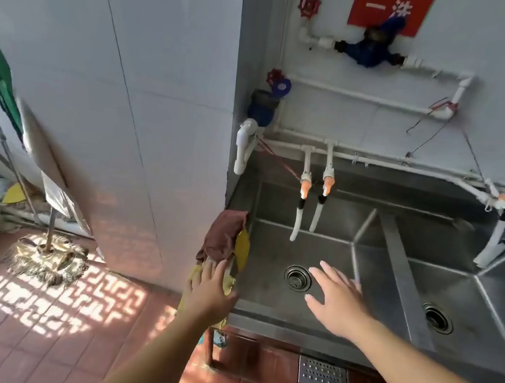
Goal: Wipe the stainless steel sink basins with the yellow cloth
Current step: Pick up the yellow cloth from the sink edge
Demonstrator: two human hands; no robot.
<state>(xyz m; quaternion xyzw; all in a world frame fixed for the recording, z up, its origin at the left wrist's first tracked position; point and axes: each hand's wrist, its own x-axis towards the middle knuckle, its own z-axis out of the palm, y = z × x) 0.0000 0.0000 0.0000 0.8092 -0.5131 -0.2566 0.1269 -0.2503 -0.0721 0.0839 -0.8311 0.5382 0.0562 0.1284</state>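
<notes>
Yellow cloth hung over the left rim of the sink, under the left hand, whose fingers lay flat on it. The right hand hovered spread over the left basin, near the drain. A brown cloth lay just beyond.

I am standing in what is probably a commercial kitchen's washing-up area. A deep stainless steel double sink is sitting against white wall tiles. Exposed white pipes with red valve wheels and blue water meters are feeding two hanging taps. A red sign is hanging above, a string mop is leaning over red floor tiles, and a perforated drain grate is lying below.
</notes>
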